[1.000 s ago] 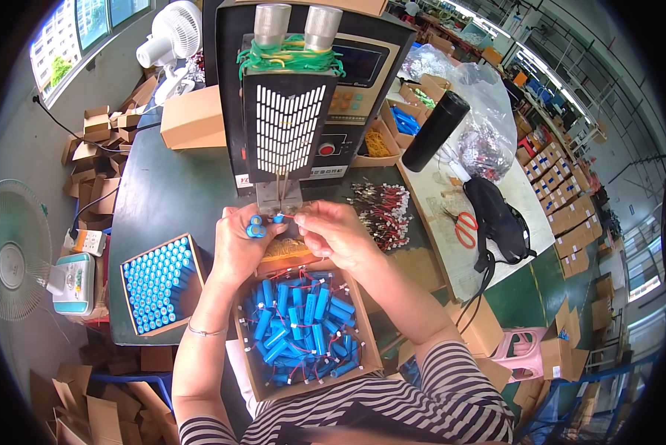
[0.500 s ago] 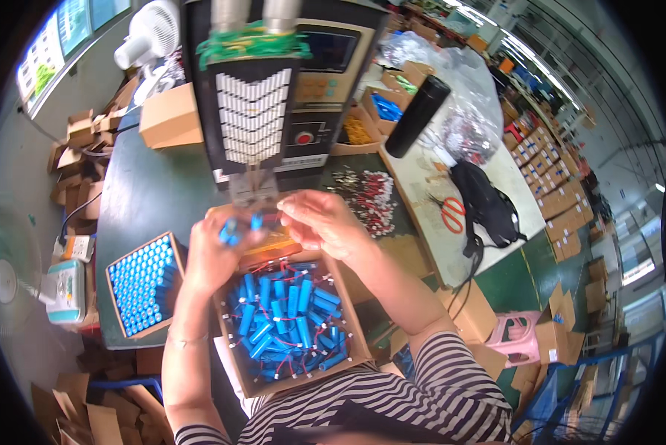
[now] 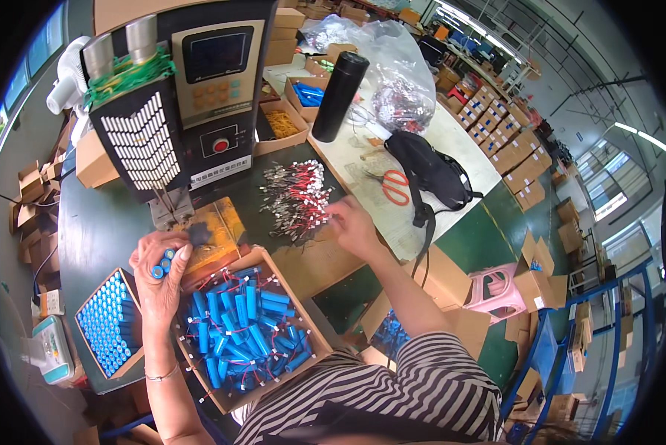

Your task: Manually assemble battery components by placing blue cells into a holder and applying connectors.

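Left head fisheye: looks down and forward from above near edge of table (image 3: 98, 231); left hand (image 3: 162, 288), right hand (image 3: 357, 228) close.

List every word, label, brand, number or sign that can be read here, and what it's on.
Black machine: printing below its screen, beside the red button and on the white lower strip; wording not copied here.
Stacked cartons: small marks, too small to read.
Blue cells in the left hand: no print I can make out.
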`<state>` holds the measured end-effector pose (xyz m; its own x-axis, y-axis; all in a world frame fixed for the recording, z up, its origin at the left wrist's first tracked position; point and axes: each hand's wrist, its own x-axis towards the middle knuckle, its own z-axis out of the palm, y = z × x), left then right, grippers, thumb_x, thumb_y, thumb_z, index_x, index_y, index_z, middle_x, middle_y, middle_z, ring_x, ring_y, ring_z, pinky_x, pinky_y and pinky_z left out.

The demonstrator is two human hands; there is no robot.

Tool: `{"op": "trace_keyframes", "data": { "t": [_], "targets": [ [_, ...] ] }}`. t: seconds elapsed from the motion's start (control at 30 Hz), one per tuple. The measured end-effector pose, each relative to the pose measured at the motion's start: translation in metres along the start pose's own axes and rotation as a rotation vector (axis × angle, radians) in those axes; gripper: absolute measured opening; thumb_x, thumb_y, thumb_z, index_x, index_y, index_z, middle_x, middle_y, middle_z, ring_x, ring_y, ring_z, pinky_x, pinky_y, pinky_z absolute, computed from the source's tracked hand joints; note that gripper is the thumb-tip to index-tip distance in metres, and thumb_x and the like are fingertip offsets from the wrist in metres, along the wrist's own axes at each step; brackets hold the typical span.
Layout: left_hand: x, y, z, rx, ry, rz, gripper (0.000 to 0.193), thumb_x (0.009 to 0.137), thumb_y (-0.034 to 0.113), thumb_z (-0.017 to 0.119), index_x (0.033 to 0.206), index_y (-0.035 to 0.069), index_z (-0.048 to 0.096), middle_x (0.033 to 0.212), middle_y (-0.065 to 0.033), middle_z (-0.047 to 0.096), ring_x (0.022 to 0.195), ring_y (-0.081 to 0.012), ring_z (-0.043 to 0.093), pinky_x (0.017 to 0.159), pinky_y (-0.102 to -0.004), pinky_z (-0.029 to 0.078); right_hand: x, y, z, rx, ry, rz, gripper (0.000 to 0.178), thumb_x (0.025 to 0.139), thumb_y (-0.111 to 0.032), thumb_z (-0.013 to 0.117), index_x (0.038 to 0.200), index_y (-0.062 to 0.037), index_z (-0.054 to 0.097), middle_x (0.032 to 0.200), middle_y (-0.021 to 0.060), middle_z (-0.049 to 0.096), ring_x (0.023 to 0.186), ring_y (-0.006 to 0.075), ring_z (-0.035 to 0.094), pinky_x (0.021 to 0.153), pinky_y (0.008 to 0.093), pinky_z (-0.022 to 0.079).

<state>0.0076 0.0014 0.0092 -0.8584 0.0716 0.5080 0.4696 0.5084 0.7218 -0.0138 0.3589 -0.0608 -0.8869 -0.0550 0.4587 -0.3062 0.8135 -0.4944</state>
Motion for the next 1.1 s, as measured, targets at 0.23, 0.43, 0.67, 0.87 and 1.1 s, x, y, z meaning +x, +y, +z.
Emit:
{"op": "trace_keyframes", "data": {
  "t": [0.23, 0.43, 0.67, 0.87, 1.1],
  "targets": [
    [-0.002, 0.001, -0.002, 0.264, 0.050, -0.014, 0.031, 0.081, 0.036, 0.066, 0.084, 0.005, 0.066, 0.087, -0.0055, 0.055, 0.087, -0.0212, 0.049, 0.085, -0.0334, 0.031, -0.001, -0.004, -0.014, -0.136, -0.189, -0.028, 0.012, 0.071, -0.008, 0.066, 0.073, -0.0048, 0.055, 0.084, 0.0128, 0.054, 0.076, 0.0323, 0.057, 0.065, 0.0419, 0.046],
    [-0.002, -0.001, 0.001, 0.040, -0.021, -0.144, 0.036, 0.082, 0.037, 0.064, 0.090, 0.003, 0.066, 0.080, -0.0072, 0.049, 0.083, -0.0218, 0.047, 0.081, -0.0318, 0.034, -0.006, -0.005, -0.041, 0.002, -0.392, 0.033, 0.011, 0.070, -0.007, 0.066, 0.070, -0.0031, 0.055, 0.074, 0.0129, 0.056, 0.068, 0.0306, 0.057, 0.063, 0.0389, 0.047],
    [-0.003, -0.001, 0.002, 0.016, -0.040, -0.168, 0.034, 0.084, 0.036, 0.064, 0.096, 0.004, 0.067, 0.087, -0.0088, 0.053, 0.088, -0.0239, 0.049, 0.086, -0.0328, 0.037, -0.010, 0.000, -0.035, 0.148, -0.348, 0.178, 0.010, 0.072, -0.002, 0.067, 0.078, -0.0007, 0.060, 0.073, 0.0101, 0.054, 0.064, 0.0188, 0.058, 0.057, 0.0311, 0.045],
    [-0.005, 0.002, 0.002, 0.037, -0.012, -0.085, 0.030, 0.084, 0.027, 0.063, 0.104, 0.004, 0.064, 0.093, -0.0113, 0.054, 0.092, -0.0254, 0.051, 0.089, -0.0338, 0.036, 0.002, -0.006, -0.055, -0.033, -0.337, 0.042, 0.006, 0.071, -0.003, 0.062, 0.077, -0.0044, 0.063, 0.074, 0.0108, 0.059, 0.070, 0.0262, 0.061, 0.061, 0.0354, 0.047],
    [-0.010, 0.002, 0.000, 0.182, 0.019, -0.011, 0.034, 0.078, 0.012, 0.067, 0.111, 0.009, 0.062, 0.090, -0.0092, 0.060, 0.084, -0.0249, 0.056, 0.087, -0.0356, 0.037, 0.023, -0.035, -0.058, 0.236, -0.208, 0.155, 0.002, 0.075, -0.005, 0.065, 0.076, -0.0027, 0.065, 0.069, 0.0041, 0.059, 0.063, 0.0129, 0.058, 0.055, 0.0273, 0.043]
  ]
}}
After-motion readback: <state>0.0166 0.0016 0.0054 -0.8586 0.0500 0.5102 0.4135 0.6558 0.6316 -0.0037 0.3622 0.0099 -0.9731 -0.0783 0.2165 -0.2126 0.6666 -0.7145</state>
